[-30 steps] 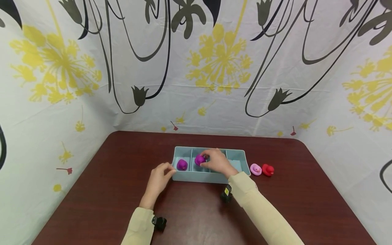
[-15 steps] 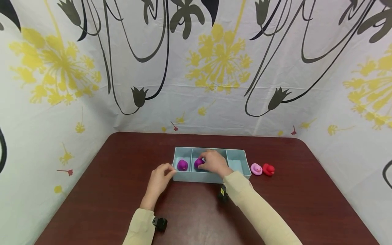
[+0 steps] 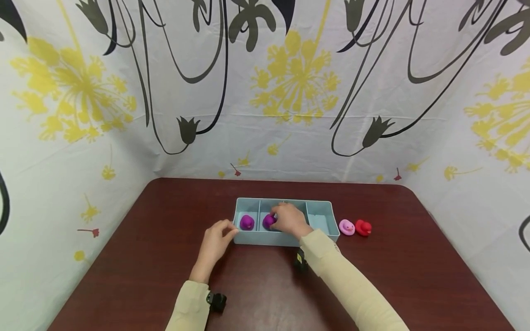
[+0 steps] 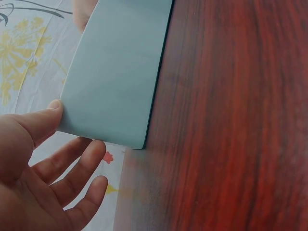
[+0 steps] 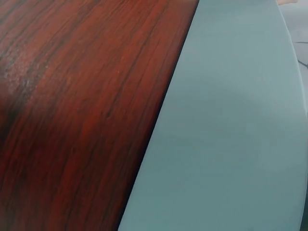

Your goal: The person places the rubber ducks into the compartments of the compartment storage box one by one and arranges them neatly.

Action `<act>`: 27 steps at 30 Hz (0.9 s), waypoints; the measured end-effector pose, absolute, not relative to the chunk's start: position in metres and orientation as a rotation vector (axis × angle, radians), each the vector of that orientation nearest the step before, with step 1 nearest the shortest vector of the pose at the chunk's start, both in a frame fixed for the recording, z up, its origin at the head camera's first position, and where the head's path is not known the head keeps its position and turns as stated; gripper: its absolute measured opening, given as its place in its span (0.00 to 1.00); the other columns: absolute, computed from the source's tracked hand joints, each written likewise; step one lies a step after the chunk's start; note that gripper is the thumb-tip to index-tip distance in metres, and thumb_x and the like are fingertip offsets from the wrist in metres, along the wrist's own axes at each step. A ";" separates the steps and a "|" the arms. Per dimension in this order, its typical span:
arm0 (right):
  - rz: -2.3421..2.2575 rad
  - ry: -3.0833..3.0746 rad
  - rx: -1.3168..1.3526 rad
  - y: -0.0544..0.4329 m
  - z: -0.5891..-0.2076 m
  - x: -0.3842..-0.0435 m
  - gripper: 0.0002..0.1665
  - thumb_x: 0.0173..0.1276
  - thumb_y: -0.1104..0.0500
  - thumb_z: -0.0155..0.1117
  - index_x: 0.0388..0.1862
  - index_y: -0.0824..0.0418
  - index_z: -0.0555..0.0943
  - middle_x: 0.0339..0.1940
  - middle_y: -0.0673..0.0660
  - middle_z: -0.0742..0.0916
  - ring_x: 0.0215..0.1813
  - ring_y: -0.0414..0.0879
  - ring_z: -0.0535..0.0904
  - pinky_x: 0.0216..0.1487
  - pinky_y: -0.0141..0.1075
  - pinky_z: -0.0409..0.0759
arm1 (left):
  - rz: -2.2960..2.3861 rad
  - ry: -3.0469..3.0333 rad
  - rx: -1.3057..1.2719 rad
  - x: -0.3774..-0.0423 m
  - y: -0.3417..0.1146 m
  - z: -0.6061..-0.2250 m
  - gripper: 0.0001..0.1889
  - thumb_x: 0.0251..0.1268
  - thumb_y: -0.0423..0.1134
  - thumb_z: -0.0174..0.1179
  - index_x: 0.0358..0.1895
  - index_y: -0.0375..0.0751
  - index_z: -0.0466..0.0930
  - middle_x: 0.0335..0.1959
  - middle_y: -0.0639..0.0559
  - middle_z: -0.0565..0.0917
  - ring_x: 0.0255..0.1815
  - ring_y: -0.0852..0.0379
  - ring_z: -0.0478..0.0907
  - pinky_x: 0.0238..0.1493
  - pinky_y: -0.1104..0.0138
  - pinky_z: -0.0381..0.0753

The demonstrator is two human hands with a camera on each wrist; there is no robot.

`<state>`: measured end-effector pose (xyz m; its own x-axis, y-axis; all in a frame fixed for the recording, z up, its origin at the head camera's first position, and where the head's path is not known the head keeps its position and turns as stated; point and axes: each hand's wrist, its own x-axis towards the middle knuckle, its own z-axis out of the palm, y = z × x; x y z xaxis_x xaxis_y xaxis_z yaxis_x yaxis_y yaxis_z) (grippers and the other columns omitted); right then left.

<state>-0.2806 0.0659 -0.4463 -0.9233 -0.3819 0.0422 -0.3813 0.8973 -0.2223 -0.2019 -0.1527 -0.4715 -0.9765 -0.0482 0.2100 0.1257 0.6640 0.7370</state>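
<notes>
A light blue divided tray (image 3: 265, 238) stands on the table. My left hand (image 3: 213, 246) pinches its near left corner; in the left wrist view the thumb (image 4: 45, 115) lies at the front wall's upper edge and the fingers at the end wall. One purple rubber duck (image 3: 247, 223) sits in the leftmost compartment. In the compartment beside it, my right hand (image 3: 290, 219) holds another purple rubber duck (image 3: 268, 221) between thumb and fingers, covering part of it. The right wrist view is mostly tray wall (image 5: 231, 125) and table, with the right hand's grip out of sight.
Right of the tray, a pink rubber duck (image 3: 347, 227) and a red rubber duck (image 3: 363, 227) sit side by side on the dark wooden table (image 3: 393, 276). Patterned white cloth (image 3: 265, 151) hangs behind and at both sides of the table.
My right hand has shifted slightly left and lower into the second compartment with the purple duck. The left hand stays at the tray's corner.
</notes>
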 end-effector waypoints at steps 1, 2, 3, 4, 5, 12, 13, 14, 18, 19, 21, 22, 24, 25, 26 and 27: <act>-0.348 3.061 -0.622 0.066 -0.446 -0.280 0.18 0.50 0.52 0.77 0.41 0.54 0.86 0.38 0.53 0.84 0.40 0.48 0.78 0.37 0.41 0.80 | -1.205 -2.671 -0.062 -0.202 -0.153 -0.472 0.08 0.63 0.44 0.63 0.36 0.44 0.82 0.38 0.52 0.82 0.41 0.53 0.77 0.50 0.53 0.80; -0.340 3.063 -0.631 0.066 -0.446 -0.280 0.18 0.50 0.52 0.78 0.40 0.54 0.86 0.37 0.53 0.84 0.40 0.49 0.77 0.37 0.41 0.80 | -1.207 -2.671 -0.059 -0.202 -0.153 -0.472 0.08 0.63 0.44 0.63 0.36 0.44 0.82 0.38 0.52 0.82 0.41 0.53 0.77 0.51 0.53 0.79; -0.335 3.065 -0.638 0.066 -0.445 -0.280 0.18 0.49 0.52 0.78 0.40 0.54 0.86 0.37 0.53 0.84 0.40 0.49 0.77 0.37 0.41 0.80 | -1.206 -2.672 -0.058 -0.202 -0.153 -0.472 0.08 0.63 0.44 0.63 0.36 0.43 0.82 0.38 0.52 0.82 0.41 0.53 0.77 0.51 0.53 0.79; -0.332 3.066 -0.643 0.066 -0.445 -0.280 0.18 0.49 0.52 0.78 0.39 0.55 0.86 0.37 0.53 0.83 0.39 0.49 0.77 0.37 0.41 0.80 | -1.208 -2.673 -0.056 -0.202 -0.153 -0.472 0.07 0.63 0.44 0.62 0.36 0.44 0.82 0.38 0.52 0.82 0.41 0.53 0.77 0.50 0.54 0.80; -0.343 3.062 -0.641 0.066 -0.444 -0.280 0.18 0.49 0.52 0.78 0.39 0.55 0.86 0.36 0.53 0.83 0.39 0.48 0.77 0.36 0.41 0.80 | -1.208 -2.673 -0.055 -0.202 -0.153 -0.472 0.07 0.63 0.44 0.62 0.36 0.44 0.82 0.38 0.52 0.82 0.41 0.53 0.77 0.50 0.54 0.80; -0.397 3.026 -0.607 0.065 -0.443 -0.279 0.23 0.50 0.49 0.77 0.44 0.56 0.85 0.43 0.54 0.84 0.40 0.46 0.77 0.38 0.40 0.81 | -1.202 -2.676 -0.056 -0.201 -0.153 -0.470 0.06 0.64 0.43 0.62 0.35 0.44 0.81 0.37 0.52 0.82 0.40 0.54 0.77 0.48 0.55 0.80; -0.407 3.023 -0.608 0.066 -0.443 -0.279 0.23 0.50 0.48 0.77 0.45 0.55 0.85 0.43 0.54 0.84 0.41 0.46 0.77 0.38 0.40 0.81 | -1.198 -2.676 -0.056 -0.201 -0.153 -0.470 0.06 0.64 0.43 0.62 0.35 0.45 0.81 0.37 0.52 0.82 0.40 0.54 0.77 0.48 0.55 0.80; -0.416 3.019 -0.614 0.066 -0.444 -0.279 0.23 0.51 0.48 0.77 0.45 0.55 0.85 0.44 0.54 0.84 0.41 0.46 0.78 0.38 0.39 0.81 | -1.193 -2.674 -0.057 -0.201 -0.153 -0.469 0.06 0.64 0.43 0.62 0.35 0.45 0.81 0.37 0.52 0.82 0.40 0.53 0.77 0.48 0.55 0.80; -0.465 3.013 -0.659 0.070 -0.445 -0.280 0.22 0.52 0.48 0.76 0.45 0.53 0.85 0.44 0.54 0.85 0.42 0.46 0.78 0.38 0.39 0.79 | -1.181 -2.664 -0.065 -0.201 -0.153 -0.469 0.05 0.63 0.42 0.63 0.33 0.46 0.81 0.38 0.52 0.82 0.43 0.52 0.79 0.49 0.55 0.79; -0.478 3.013 -0.671 0.071 -0.445 -0.280 0.22 0.52 0.48 0.76 0.45 0.53 0.85 0.44 0.54 0.85 0.42 0.47 0.78 0.38 0.39 0.79 | -1.178 -2.662 -0.068 -0.202 -0.153 -0.469 0.05 0.63 0.42 0.63 0.33 0.46 0.81 0.38 0.52 0.82 0.43 0.52 0.79 0.49 0.55 0.79; -0.500 3.015 -0.699 0.073 -0.446 -0.280 0.21 0.53 0.48 0.75 0.45 0.53 0.85 0.44 0.54 0.85 0.43 0.47 0.79 0.40 0.40 0.79 | -1.178 -2.661 -0.071 -0.202 -0.152 -0.470 0.05 0.63 0.42 0.63 0.33 0.46 0.81 0.38 0.52 0.82 0.42 0.53 0.79 0.49 0.55 0.79; -0.512 3.014 -0.708 0.074 -0.446 -0.280 0.21 0.54 0.48 0.75 0.46 0.53 0.85 0.45 0.54 0.85 0.44 0.48 0.80 0.42 0.41 0.80 | -1.177 -2.662 -0.071 -0.203 -0.152 -0.471 0.04 0.63 0.42 0.63 0.33 0.46 0.81 0.38 0.52 0.82 0.42 0.53 0.78 0.48 0.55 0.79; -0.546 3.009 -0.724 0.076 -0.445 -0.280 0.20 0.55 0.49 0.74 0.46 0.53 0.85 0.47 0.54 0.85 0.48 0.50 0.80 0.47 0.44 0.80 | -1.174 -2.665 -0.068 -0.203 -0.152 -0.471 0.05 0.63 0.42 0.63 0.33 0.46 0.81 0.38 0.52 0.82 0.41 0.53 0.78 0.48 0.55 0.79; -0.562 3.005 -0.730 0.077 -0.445 -0.280 0.21 0.55 0.49 0.74 0.47 0.54 0.85 0.49 0.55 0.85 0.50 0.50 0.80 0.49 0.44 0.80 | -1.174 -2.666 -0.065 -0.203 -0.152 -0.472 0.04 0.63 0.41 0.63 0.33 0.47 0.81 0.38 0.52 0.82 0.41 0.54 0.78 0.48 0.55 0.79; -0.581 3.003 -0.740 0.078 -0.444 -0.279 0.21 0.56 0.50 0.73 0.48 0.55 0.85 0.50 0.55 0.85 0.52 0.51 0.80 0.51 0.45 0.79 | -1.177 -2.666 -0.061 -0.203 -0.152 -0.472 0.04 0.63 0.41 0.63 0.33 0.47 0.81 0.38 0.52 0.82 0.41 0.54 0.78 0.48 0.55 0.79; -0.597 2.999 -0.744 0.079 -0.443 -0.279 0.21 0.56 0.50 0.73 0.48 0.55 0.84 0.51 0.55 0.85 0.54 0.51 0.80 0.53 0.46 0.78 | -1.180 -2.668 -0.058 -0.203 -0.152 -0.472 0.04 0.63 0.41 0.63 0.33 0.47 0.81 0.38 0.52 0.82 0.41 0.53 0.78 0.48 0.55 0.79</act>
<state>-0.2795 0.0794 -0.4431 -0.8881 -0.4498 0.0948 -0.4518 0.8160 -0.3605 -0.2030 -0.1524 -0.4716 -0.9742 -0.0539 0.2193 0.1260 0.6763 0.7258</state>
